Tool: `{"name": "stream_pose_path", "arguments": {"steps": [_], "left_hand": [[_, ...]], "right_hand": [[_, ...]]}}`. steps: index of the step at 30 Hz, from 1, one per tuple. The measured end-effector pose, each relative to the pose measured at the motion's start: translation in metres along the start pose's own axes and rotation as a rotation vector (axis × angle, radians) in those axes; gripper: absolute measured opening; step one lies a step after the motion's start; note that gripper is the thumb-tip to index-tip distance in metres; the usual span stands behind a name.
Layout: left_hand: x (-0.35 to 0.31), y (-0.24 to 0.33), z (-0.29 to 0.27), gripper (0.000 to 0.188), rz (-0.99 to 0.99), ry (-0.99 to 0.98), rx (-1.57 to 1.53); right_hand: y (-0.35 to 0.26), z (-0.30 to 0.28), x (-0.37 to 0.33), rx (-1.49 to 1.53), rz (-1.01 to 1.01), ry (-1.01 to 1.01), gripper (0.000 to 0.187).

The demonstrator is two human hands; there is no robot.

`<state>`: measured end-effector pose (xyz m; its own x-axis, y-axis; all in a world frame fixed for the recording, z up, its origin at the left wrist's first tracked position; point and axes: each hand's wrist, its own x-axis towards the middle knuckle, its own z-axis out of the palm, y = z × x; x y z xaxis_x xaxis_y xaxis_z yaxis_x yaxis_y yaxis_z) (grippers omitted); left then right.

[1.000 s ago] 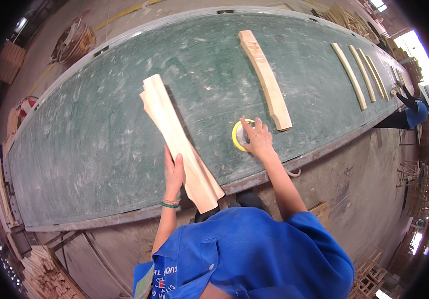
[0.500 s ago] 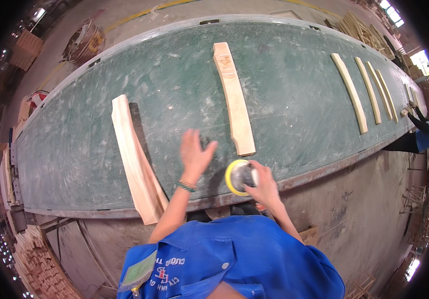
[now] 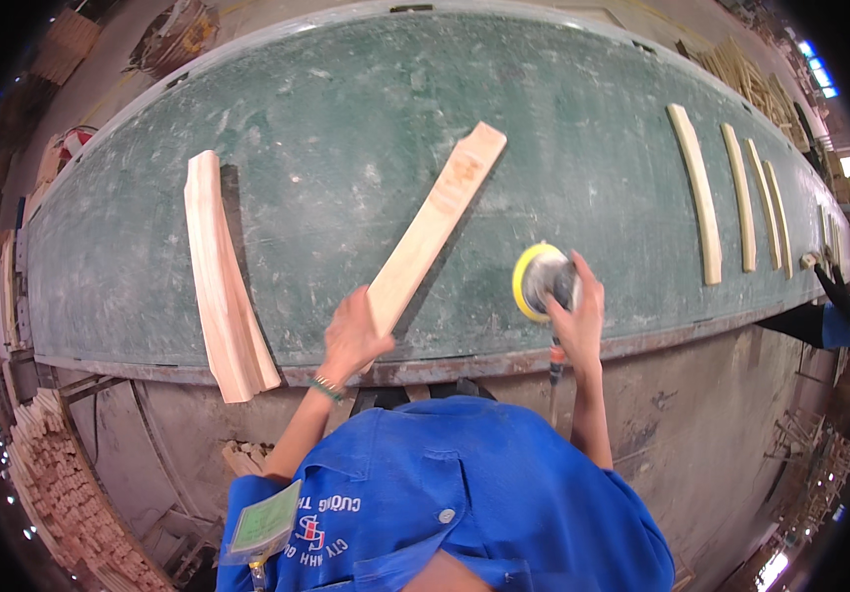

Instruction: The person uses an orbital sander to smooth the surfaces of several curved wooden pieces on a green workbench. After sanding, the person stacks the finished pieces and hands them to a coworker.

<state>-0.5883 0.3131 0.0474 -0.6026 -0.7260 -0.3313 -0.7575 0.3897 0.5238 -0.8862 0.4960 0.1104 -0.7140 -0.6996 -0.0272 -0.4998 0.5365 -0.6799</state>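
My left hand (image 3: 354, 337) is closed around the near end of a pale wooden board (image 3: 435, 222), which slants away to the right over the green table. Its far end carries a rough brownish patch. In my right hand (image 3: 583, 314) is a round orbital sander (image 3: 548, 281) with a yellow-rimmed pad, tilted and held up apart from the board. A hose joint hangs below it. To the left of my left hand lies a stack of wooden boards (image 3: 218, 286), its near end jutting over the table's front edge.
The long green table (image 3: 346, 128) is dusty. Several wooden strips (image 3: 696, 197) lie spaced along its right part. Beyond them a co-worker's dark-sleeved arm (image 3: 835, 296) reaches over the table. Bundled wood pieces (image 3: 79, 493) stand on the floor at lower left.
My left hand, open before, has taken hold of the board's near end, and the board has swung to a slant. My right hand has moved the sander right and farther from my body.
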Motion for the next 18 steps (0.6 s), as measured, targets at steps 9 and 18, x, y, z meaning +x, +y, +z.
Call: {"name": "stream_pose_path", "arguments": {"steps": [9, 18], "left_hand": [[-0.065, -0.038, -0.003, 0.111, -0.008, -0.200, -0.038], [-0.062, -0.037, 0.002, 0.110, -0.030, -0.223, -0.075]], "right_hand": [[-0.085, 0.089, -0.005, -0.189, -0.292, -0.634, 0.079], [-0.067, 0.099, 0.124, -0.273, -0.074, -0.188, 0.068]]}}
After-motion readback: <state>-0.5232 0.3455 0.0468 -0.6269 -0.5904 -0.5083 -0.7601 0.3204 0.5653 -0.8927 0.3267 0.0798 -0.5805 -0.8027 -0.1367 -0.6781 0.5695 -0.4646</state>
